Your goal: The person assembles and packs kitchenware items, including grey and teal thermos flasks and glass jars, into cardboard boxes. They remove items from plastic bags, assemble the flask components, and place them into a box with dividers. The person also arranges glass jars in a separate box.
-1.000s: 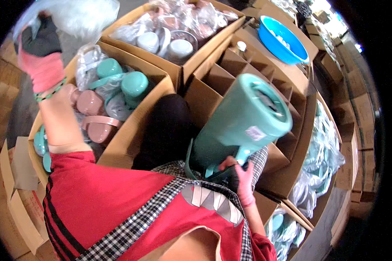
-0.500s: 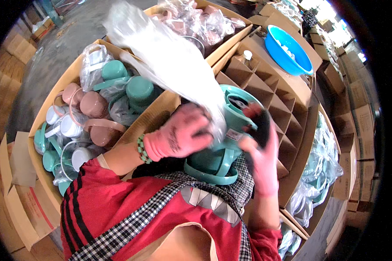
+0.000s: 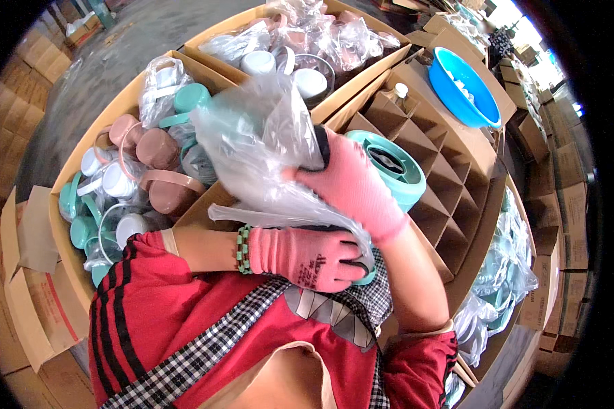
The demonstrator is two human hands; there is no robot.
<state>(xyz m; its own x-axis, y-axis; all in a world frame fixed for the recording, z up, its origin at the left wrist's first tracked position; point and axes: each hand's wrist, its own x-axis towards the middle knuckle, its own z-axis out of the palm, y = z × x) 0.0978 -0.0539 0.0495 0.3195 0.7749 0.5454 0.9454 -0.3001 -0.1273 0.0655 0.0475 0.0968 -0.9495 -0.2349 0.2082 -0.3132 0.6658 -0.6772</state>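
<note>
The person wears pink gloves with black on the finger side, and both hands are close together above the lap. The right hand [image 3: 353,183] reaches across to the left, and its thumb and fingers are closed on a crumpled clear plastic bag [image 3: 252,146]. The bag spreads out at the left of this hand, partly blurred, and its lower edge runs down to the left hand [image 3: 307,259]. The left hand lies lower, back upward, with a green-and-black bracelet [image 3: 243,251] at the wrist. Its fingers are curled; whether they hold the film, the flask or both, one cannot tell.

The teal flask [image 3: 411,183] is just behind the right hand and wrist, which hide a part of it. Its round end with a dark recess faces up, and it stands before a carton with cardboard dividers [image 3: 450,204]. In this carton, near the far corner, is 1 bottle with a white cap [image 3: 400,91]. Beyond it is a blue basin [image 3: 452,67] with small white pieces inside.

At the left, an open carton [image 3: 205,75] holds teal, pink and white round-topped vessels with loop handles, some of them in plastic. At the right are teal pieces in clear wrapping [image 3: 501,266].
</note>
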